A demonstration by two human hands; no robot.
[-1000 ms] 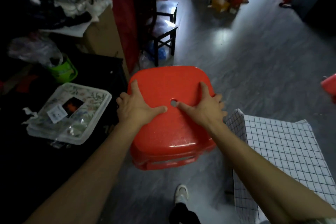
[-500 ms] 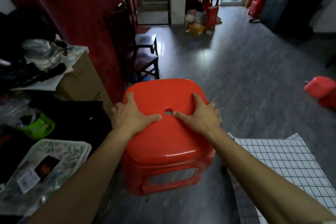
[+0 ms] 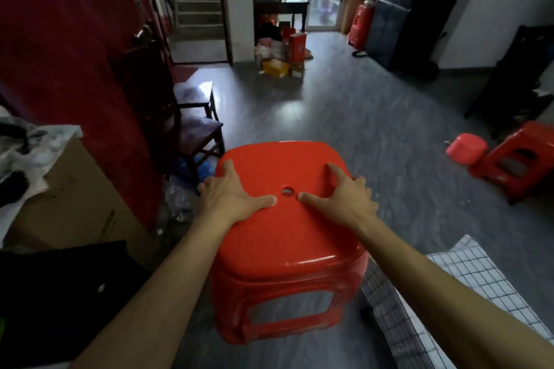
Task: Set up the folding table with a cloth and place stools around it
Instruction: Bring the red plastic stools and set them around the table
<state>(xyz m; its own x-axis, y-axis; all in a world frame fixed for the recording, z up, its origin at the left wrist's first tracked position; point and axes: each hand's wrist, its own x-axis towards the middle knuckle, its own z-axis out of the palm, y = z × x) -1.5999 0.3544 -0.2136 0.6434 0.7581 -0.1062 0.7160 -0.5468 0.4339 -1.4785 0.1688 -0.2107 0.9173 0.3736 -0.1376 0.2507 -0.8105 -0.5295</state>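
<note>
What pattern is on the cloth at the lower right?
A white cloth with a thin dark grid check, seen in the head view.

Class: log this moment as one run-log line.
both hands: left hand, right hand | gripping red plastic stool | beside checked-cloth table

Open floor [image 3: 374,117] ahead, dark chairs [image 3: 192,129] left, checked table [image 3: 467,284] right.

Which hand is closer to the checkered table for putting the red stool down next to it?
Right hand: it grips the stool on the side nearest the checkered cloth. The left hand is on the far side.
</note>
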